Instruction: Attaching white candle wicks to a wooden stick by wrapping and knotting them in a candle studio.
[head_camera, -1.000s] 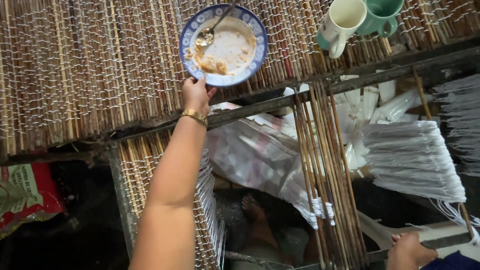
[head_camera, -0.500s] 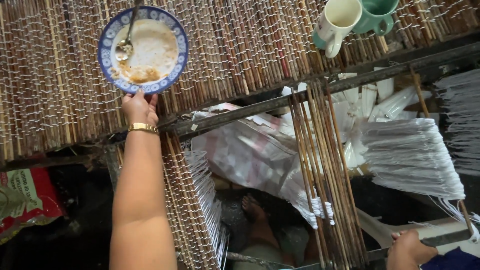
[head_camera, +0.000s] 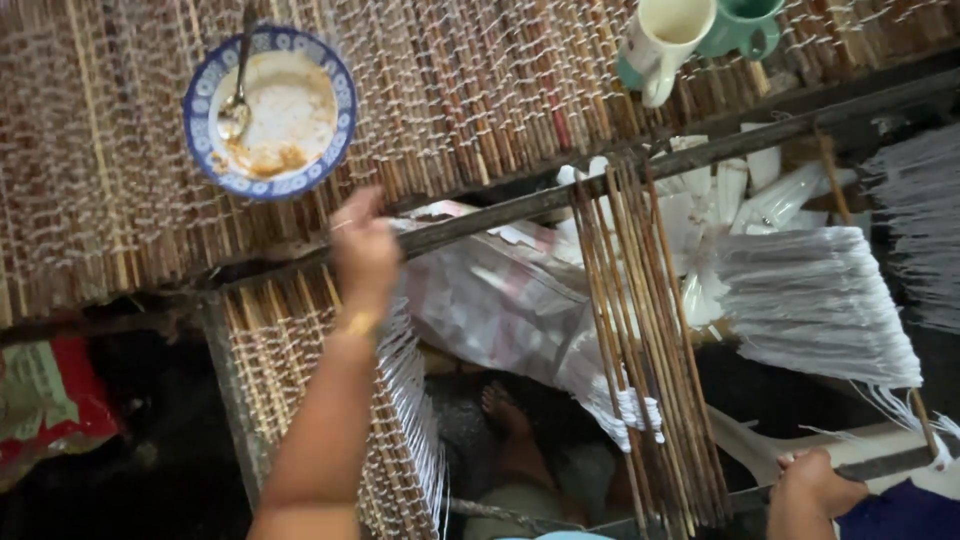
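Overhead, a woven mat of thin reeds (head_camera: 480, 90) bound with white threads spreads across the loom, and a dark wooden beam (head_camera: 600, 190) runs slantwise below it. A cream mug (head_camera: 665, 40) and a green mug (head_camera: 745, 25) stand touching each other at the mat's far edge, well apart from the bowl. A bundle of loose reeds (head_camera: 640, 330) leans over the beam, beside hanging white threads (head_camera: 810, 300). The blue-rimmed bowl (head_camera: 270, 110) rests on the mat, its inside smeared with pale and orange food remains, and a metal spoon (head_camera: 238, 95) lies in it. The left hand (head_camera: 362, 248) is blurred, just below the bowl and apart from it, near the beam; whether its fingers are open or curled cannot be told. The right hand (head_camera: 815, 485), low at the edge, has its fingers closed around a dark bar (head_camera: 885, 465).
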